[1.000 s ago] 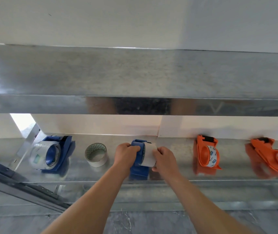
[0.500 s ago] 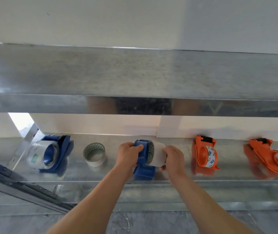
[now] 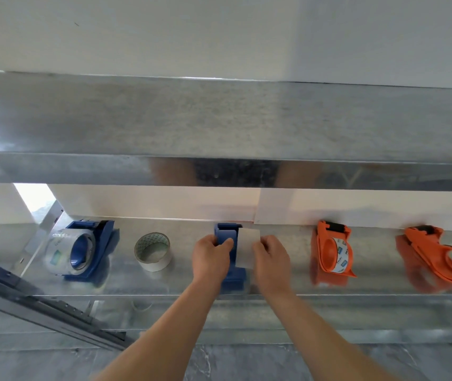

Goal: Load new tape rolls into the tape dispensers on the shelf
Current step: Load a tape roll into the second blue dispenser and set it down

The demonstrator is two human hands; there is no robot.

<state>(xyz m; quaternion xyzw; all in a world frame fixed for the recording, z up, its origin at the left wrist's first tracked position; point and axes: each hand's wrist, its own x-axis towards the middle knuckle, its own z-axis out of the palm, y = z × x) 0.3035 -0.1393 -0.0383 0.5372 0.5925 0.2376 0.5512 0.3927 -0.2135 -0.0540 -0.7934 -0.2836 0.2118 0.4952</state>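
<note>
White wall [image 3: 219,31] is filling the top of the view, from ten o'clock round to two. Beneath it a wide, dull upper shelf [image 3: 219,119] of metal is stretching across the whole width, its front lip giving back a blurred reflection of the person. Under that lip a lower shelf [image 3: 288,283], also metal, is running from nine o'clock to three. A grey marbled floor [image 3: 247,361] is showing below it at six o'clock, and a dark slotted rail [image 3: 41,306] is slanting across the corner at eight o'clock.

Two bare forearms are reaching up from six o'clock to the middle of the lower shelf. Standing there is a blue dispenser [image 3: 226,233]. The left hand [image 3: 209,257] is gripping its left side, fingers curled round the plastic and the thumb lying across the front. The right hand [image 3: 270,257] is holding a white tape roll [image 3: 247,248], seen edge-on, with fingers curled round the roll's right face. The roll is sitting upright against the dispenser's right side.

From that dispenser, at nine o'clock, a loose tape roll [image 3: 153,251] is lying flat on the shelf. Farther along, a second blue dispenser [image 3: 104,243] is carrying a clear roll [image 3: 65,251]. At three o'clock an orange dispenser [image 3: 329,248] is holding a printed roll, and near the right edge a far orange dispenser [image 3: 433,251] is lying tilted with a roll partly hidden behind it.
</note>
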